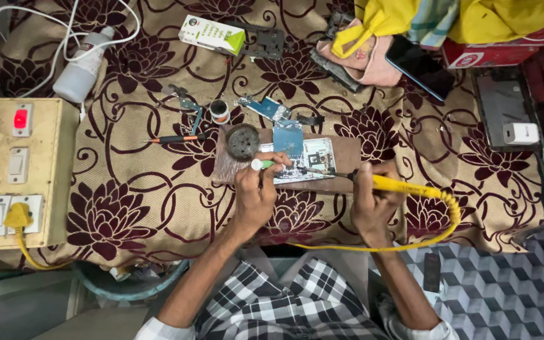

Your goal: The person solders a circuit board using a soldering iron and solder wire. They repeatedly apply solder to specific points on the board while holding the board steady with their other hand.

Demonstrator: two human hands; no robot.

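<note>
1. An opened silver phone with bare circuit parts (306, 157) lies on a brown wooden board (345, 165) at the middle of the counter.
2. The left hand (256, 192) pinches a thin green-and-white tool (271, 165) over it.
3. The right hand (371, 201) grips a yellow soldering iron (393, 184), tip touching the phone.
4. A round dark tin (243, 141) sits on the board's left end.
5. The maroon-flowered cloth (127, 208) covers the counter; a beige switchboard box (17, 170) stands well left.
</note>
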